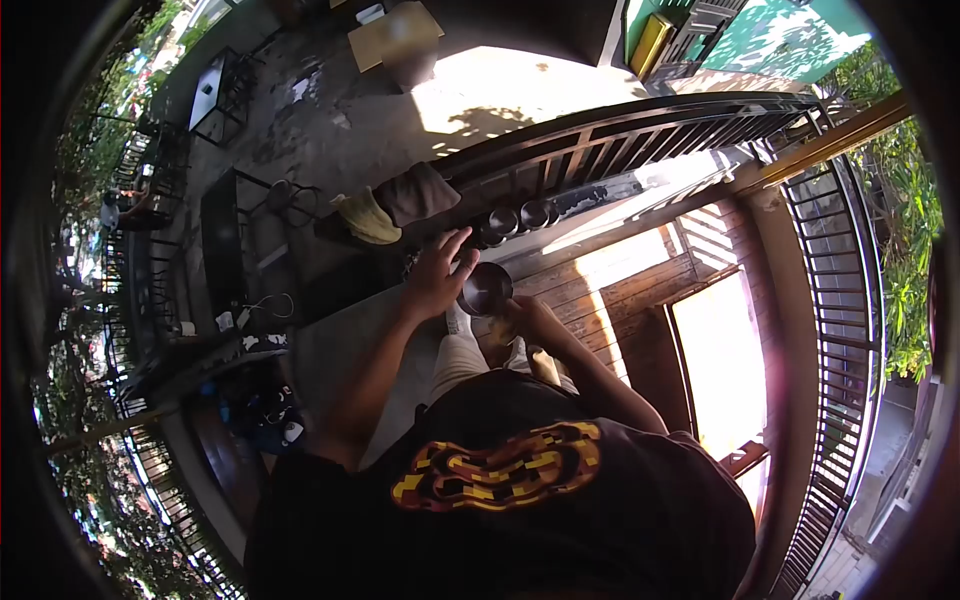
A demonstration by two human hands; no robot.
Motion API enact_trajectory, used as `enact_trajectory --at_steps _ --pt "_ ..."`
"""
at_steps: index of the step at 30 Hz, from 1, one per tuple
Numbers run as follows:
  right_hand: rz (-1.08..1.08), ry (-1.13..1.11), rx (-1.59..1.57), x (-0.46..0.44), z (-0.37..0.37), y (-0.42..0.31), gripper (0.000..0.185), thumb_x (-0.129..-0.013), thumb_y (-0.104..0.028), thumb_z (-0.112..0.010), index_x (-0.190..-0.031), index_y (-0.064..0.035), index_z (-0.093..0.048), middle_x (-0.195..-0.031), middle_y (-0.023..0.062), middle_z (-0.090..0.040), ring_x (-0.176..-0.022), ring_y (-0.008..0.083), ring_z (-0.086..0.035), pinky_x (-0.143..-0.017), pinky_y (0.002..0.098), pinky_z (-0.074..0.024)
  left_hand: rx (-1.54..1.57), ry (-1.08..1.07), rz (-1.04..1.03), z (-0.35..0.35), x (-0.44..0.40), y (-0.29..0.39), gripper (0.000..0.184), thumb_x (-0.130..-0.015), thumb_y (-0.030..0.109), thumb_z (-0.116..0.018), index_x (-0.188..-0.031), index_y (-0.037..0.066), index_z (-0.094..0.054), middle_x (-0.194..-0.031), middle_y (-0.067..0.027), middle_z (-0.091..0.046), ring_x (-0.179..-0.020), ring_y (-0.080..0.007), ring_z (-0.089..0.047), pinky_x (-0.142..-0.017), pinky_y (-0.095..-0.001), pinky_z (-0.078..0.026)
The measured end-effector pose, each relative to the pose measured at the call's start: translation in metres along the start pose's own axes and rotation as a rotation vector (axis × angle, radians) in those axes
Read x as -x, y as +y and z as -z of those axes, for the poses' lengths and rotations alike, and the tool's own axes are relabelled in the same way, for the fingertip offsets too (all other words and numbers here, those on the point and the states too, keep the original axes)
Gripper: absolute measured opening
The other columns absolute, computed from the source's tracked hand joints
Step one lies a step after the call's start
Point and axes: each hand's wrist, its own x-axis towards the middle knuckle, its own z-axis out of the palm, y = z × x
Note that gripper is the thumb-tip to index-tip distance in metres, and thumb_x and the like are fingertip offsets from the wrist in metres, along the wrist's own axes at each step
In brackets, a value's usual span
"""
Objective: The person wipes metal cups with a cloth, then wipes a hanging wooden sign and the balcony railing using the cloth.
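A dark round bowl (487, 289) is between my two hands, in front of my legs. My left hand (437, 277) is at its left side, fingers spread and reaching up past the rim. Against the bowl's right side, my right hand (524, 314) grips the edge with its fingers wrapped round it. Just beyond, a dark round bowl (502, 221) and another one (534, 214) rest on a ledge by the railing. A yellowish cloth (368, 217) and a grey cloth (418, 194) lie to the upper left of my left hand.
A black metal railing (620, 135) curves across beyond the bowls. At the left are a dark table (221, 240) and a white cable (272, 300). A cardboard box (396, 36) stands farther off. Sunlit wooden planks (630, 290) lie to the right.
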Motion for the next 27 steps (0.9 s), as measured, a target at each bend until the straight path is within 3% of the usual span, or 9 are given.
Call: enact_trajectory --at_steps 1,4,7,10,13,16,19,23,27 --pt "-0.113 0.001 -0.032 -0.007 0.002 0.001 0.032 -0.097 -0.025 -0.061 -0.116 0.0012 -0.066 -0.088 0.0074 -0.069 -0.081 0.0145 -0.067 -0.07 0.0304 -0.0516 -0.107 0.059 -0.055 0.007 -0.023 -0.013 0.058 -0.098 0.04 -0.064 -0.142 0.005 -0.052 -0.142 -0.0235 -0.051 -0.129 -0.0394 -0.053 -0.106 -0.0467 -0.045" --pt "0.003 0.02 -0.074 -0.036 0.005 0.034 0.033 -0.101 -0.029 -0.056 -0.109 0.0001 -0.069 -0.087 0.0063 -0.069 -0.076 0.0148 -0.066 -0.071 0.0313 -0.0511 -0.34 0.232 -0.166 0.016 -0.099 -0.066 0.073 -0.09 0.045 -0.071 -0.145 0.005 -0.048 -0.146 -0.022 -0.047 -0.128 -0.04 -0.053 -0.105 -0.0474 -0.046" --pt "-0.276 0.032 -0.231 -0.067 0.012 0.047 0.034 -0.103 -0.03 -0.051 -0.106 -0.0029 -0.071 -0.085 0.0069 -0.07 -0.08 0.0153 -0.068 -0.072 0.0312 -0.0522 -0.467 0.144 -0.2 0.009 -0.167 -0.106 0.079 -0.087 0.043 -0.075 -0.15 0.01 -0.04 -0.151 -0.0178 -0.044 -0.135 -0.0377 -0.048 -0.11 -0.0467 -0.042" --pt "-0.057 0.102 -0.018 -0.119 0.005 0.119 0.035 -0.102 -0.031 -0.051 -0.106 -0.003 -0.071 -0.084 0.0074 -0.07 -0.079 0.0159 -0.069 -0.072 0.0315 -0.0528 -0.536 -0.04 -0.137 -0.011 -0.21 -0.136 0.075 -0.085 0.046 -0.075 -0.145 0.01 -0.048 -0.141 -0.0206 -0.056 -0.126 -0.0391 -0.056 -0.103 -0.0496 -0.048" --pt "-0.023 0.101 -0.1 -0.172 0.009 0.185 0.024 -0.093 -0.027 -0.062 -0.112 -0.0151 -0.071 -0.086 0.0114 -0.074 -0.086 0.0281 -0.074 -0.074 0.0397 -0.0565 -0.57 -0.267 0.076 0.0 -0.239 -0.11 0.067 -0.084 0.049 -0.073 -0.136 0.01 -0.057 -0.119 -0.0212 -0.069 -0.109 -0.0396 -0.067 -0.093 -0.0514 -0.053" --pt "-0.248 0.08 -0.331 -0.218 0.024 0.214 0.031 -0.088 -0.028 -0.067 -0.115 -0.0138 -0.068 -0.089 0.0145 -0.074 -0.088 0.0329 -0.074 -0.075 0.0422 -0.0567 -0.568 -0.113 -0.097 -0.016 -0.245 -0.149 0.057 -0.085 0.049 -0.072 -0.126 0.011 -0.063 -0.098 -0.0194 -0.074 -0.093 -0.0396 -0.071 -0.083 -0.0516 -0.057" --pt "-0.479 0.21 -0.351 -0.278 0.031 0.251 0.034 -0.089 -0.032 -0.066 -0.116 -0.0119 -0.067 -0.094 0.0171 -0.074 -0.089 0.0342 -0.073 -0.076 0.0439 -0.0567 -0.61 -0.202 0.032 -0.002 -0.244 -0.112 0.052 -0.086 0.049 -0.07 -0.122 0.012 -0.063 -0.096 -0.0187 -0.074 -0.09 -0.039 -0.072 -0.079 -0.0506 -0.058" --pt "-0.358 0.328 0.113 -0.328 0.038 0.253 0.04 -0.094 -0.039 -0.059 -0.103 -0.0015 -0.07 -0.092 0.019 -0.073 -0.087 0.0333 -0.073 -0.078 0.0468 -0.0563 -0.611 -0.148 -0.019 -0.001 -0.247 -0.112 0.047 -0.085 0.047 -0.071 -0.115 0.012 -0.063 -0.083 -0.0142 -0.074 -0.078 -0.0392 -0.072 -0.071 -0.0514 -0.058" --pt "-0.605 0.524 -0.351 -0.371 0.037 0.246 0.052 -0.094 -0.046 -0.058 -0.098 0.0044 -0.07 -0.09 0.0195 -0.072 -0.093 0.034 -0.072 -0.083 0.0479 -0.0555 -0.599 -0.157 -0.02 -0.008 -0.248 -0.127 0.045 -0.085 0.045 -0.073 -0.114 0.012 -0.062 -0.081 -0.0136 -0.074 -0.075 -0.0387 -0.072 -0.069 -0.0499 -0.058"
